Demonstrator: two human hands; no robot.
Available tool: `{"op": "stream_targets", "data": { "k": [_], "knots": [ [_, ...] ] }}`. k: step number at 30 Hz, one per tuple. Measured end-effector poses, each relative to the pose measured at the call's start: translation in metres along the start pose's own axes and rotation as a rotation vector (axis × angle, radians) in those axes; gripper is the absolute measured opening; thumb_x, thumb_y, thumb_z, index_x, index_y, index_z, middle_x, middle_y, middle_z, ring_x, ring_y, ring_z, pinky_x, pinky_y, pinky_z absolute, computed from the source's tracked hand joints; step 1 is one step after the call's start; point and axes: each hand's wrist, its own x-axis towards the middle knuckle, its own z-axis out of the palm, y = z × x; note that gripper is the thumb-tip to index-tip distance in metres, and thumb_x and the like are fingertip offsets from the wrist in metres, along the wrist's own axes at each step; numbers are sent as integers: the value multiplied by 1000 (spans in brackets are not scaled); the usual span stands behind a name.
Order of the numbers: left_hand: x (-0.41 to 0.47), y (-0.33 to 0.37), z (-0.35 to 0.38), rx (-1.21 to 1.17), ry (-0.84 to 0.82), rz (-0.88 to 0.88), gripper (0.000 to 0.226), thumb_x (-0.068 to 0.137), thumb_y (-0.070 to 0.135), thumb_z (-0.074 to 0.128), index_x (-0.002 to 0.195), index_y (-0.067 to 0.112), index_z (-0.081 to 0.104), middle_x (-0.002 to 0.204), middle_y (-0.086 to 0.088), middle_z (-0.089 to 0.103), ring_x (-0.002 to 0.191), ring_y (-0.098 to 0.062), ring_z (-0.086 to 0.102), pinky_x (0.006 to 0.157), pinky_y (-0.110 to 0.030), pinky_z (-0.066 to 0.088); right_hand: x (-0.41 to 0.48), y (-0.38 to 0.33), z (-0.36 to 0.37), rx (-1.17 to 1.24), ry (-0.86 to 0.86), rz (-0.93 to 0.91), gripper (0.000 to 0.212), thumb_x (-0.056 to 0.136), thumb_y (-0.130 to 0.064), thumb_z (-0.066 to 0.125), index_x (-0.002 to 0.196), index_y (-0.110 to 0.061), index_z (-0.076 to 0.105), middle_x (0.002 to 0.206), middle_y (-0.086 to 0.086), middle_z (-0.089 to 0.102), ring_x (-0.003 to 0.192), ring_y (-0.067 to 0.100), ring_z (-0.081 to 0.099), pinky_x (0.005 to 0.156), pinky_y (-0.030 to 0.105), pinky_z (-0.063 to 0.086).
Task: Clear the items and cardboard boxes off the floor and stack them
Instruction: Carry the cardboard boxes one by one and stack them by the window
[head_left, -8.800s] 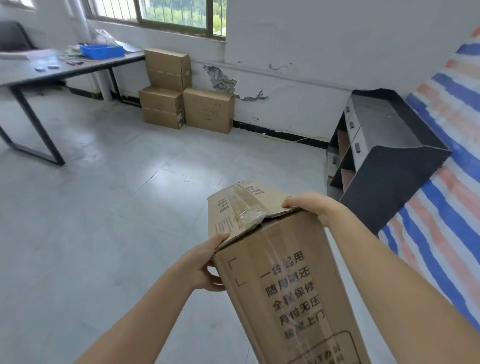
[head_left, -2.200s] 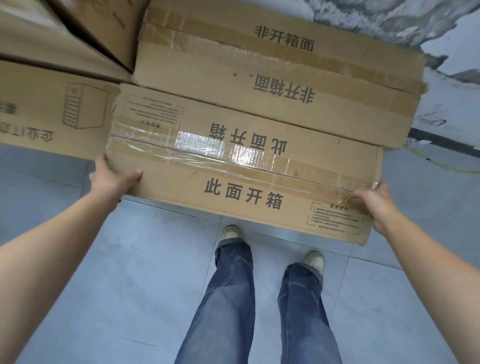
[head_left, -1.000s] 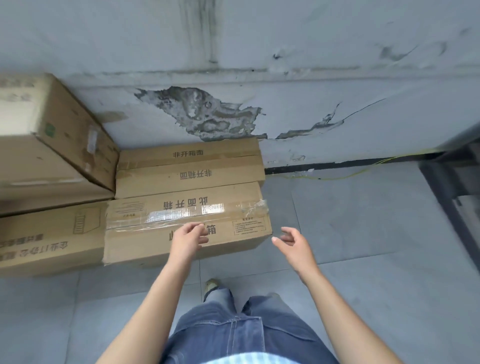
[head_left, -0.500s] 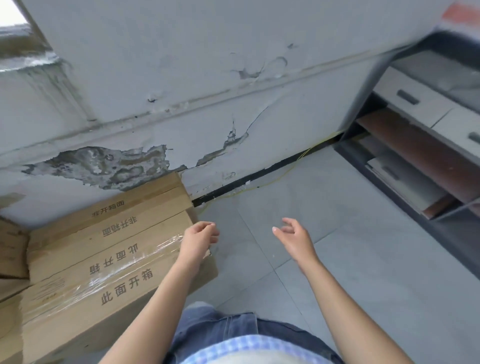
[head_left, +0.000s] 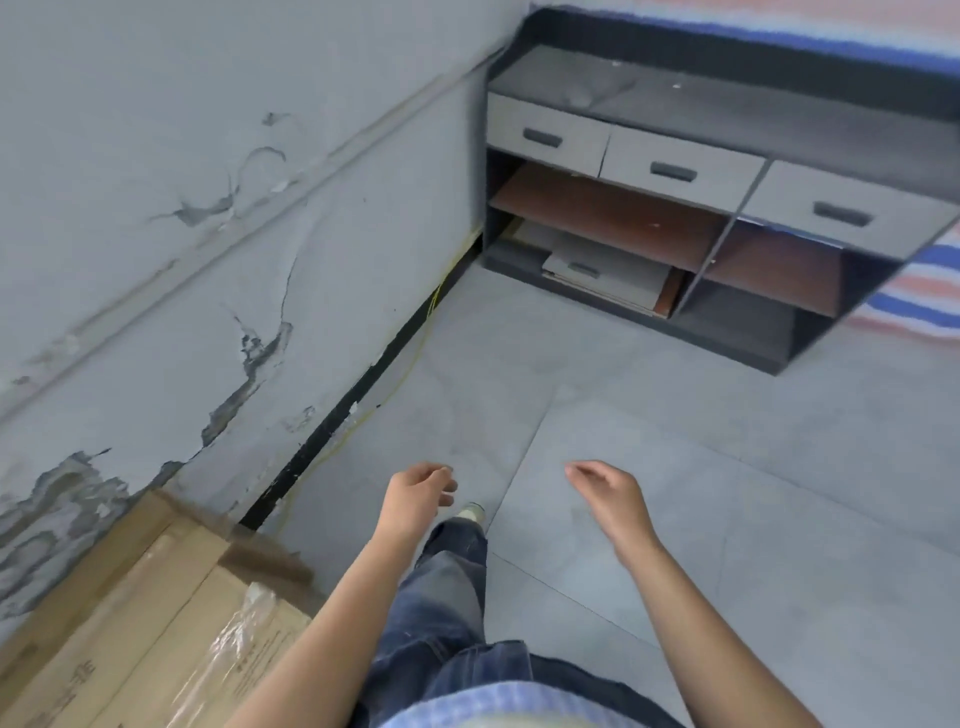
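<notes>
Fingers (head_left: 435, 475) on both your hands hang loosely curled, gripping nothing. The taped box (head_left: 156, 618) lies low and to the left of your left hand (head_left: 415, 499), with its long axis along the wall (head_left: 208, 260). Your right hand (head_left: 608, 499) is farther from it. No loose item shows on the floor (head_left: 675, 441) ahead.

Both hands are out front and empty. The left hand (head_left: 415, 496) is loosely curled above the jeans (head_left: 447, 587), the right hand (head_left: 610, 493) is relaxed, and the two hang apart over the grey floor (head_left: 727, 467). One shoe (head_left: 470, 512) peeks out just under the left hand. Lower left, a taped box (head_left: 156, 613) lies against the peeling wall (head_left: 156, 208). A yellow cable (head_left: 432, 307) runs beside the black skirting (head_left: 353, 405) to the corner cabinet (head_left: 727, 104): three drawers (head_left: 670, 166), with boards (head_left: 608, 273) on a shelf below. A striped tarp (head_left: 924, 296) hangs behind it.
</notes>
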Motion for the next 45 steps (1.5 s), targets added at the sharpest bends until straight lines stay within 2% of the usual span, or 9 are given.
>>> {"op": "stream_targets", "data": {
  "k": [4, 13, 19, 22, 26, 30, 34, 39, 45],
  "knots": [
    [41, 48, 41, 93, -171, 73, 14, 94, 14, 50, 85, 12, 61, 83, -4, 63, 69, -15, 57, 64, -25, 42, 19, -2, -35, 105, 201, 71, 6, 89, -18, 60, 86, -16, 65, 82, -11, 63, 83, 8, 57, 78, 22, 38],
    [112, 164, 137, 204, -494, 216, 20, 93, 10, 50, 78, 16, 61, 78, -2, 63, 70, -16, 58, 66, -25, 42, 55, -32, -99, 295, 611, 176, 18, 92, -23, 56, 94, -11, 69, 91, -5, 63, 89, 8, 54, 82, 22, 35],
    [140, 188, 194, 268, -684, 214, 18, 93, 12, 51, 81, 16, 63, 83, -4, 65, 74, -18, 60, 69, -27, 43, 56, -36, -122, 327, 821, 241, 16, 90, -23, 58, 89, -11, 69, 94, 3, 67, 97, 19, 60, 78, 23, 39],
    [140, 185, 227, 355, -792, 192, 16, 93, 13, 51, 82, 16, 62, 86, -4, 65, 76, -18, 60, 71, -27, 44, 41, -22, -120, 370, 892, 312, 9, 90, -23, 58, 90, -17, 66, 92, -8, 64, 91, 11, 58, 73, 19, 41],
    [113, 175, 273, 520, -972, 193, 15, 93, 14, 51, 83, 15, 62, 86, -4, 65, 77, -17, 61, 73, -27, 45, 13, 2, -123, 407, 958, 418, 7, 89, -22, 59, 87, -18, 65, 91, -10, 63, 83, 2, 56, 68, 15, 41],
    [75, 161, 320, 666, -1123, 229, 13, 92, 15, 52, 84, 15, 62, 88, -4, 66, 78, -18, 62, 75, -27, 46, -11, 30, -148, 476, 1060, 475, 8, 88, -22, 60, 94, -18, 63, 97, -6, 63, 86, 4, 56, 69, 14, 42],
    [27, 154, 381, 758, -1198, 284, 13, 93, 16, 53, 83, 15, 62, 89, -5, 66, 80, -19, 62, 75, -28, 46, -38, 57, -205, 523, 1170, 465, 26, 87, -24, 62, 112, -19, 59, 108, -1, 58, 88, 6, 54, 73, 22, 41],
    [-41, 150, 462, 772, -1248, 358, 14, 93, 15, 52, 84, 14, 63, 90, -6, 67, 79, -20, 62, 76, -30, 46, -88, 93, -293, 592, 1331, 407, 25, 87, -23, 62, 112, -20, 58, 107, -1, 58, 86, 0, 53, 72, 21, 40],
    [-122, 109, 527, 900, -1384, 388, 15, 95, 16, 51, 84, 17, 61, 88, -3, 66, 77, -16, 61, 72, -25, 45, -126, 141, -349, 727, 1394, 425, 16, 92, -27, 55, 104, -18, 60, 104, -1, 61, 101, 18, 57, 80, 25, 39]
  ]
}}
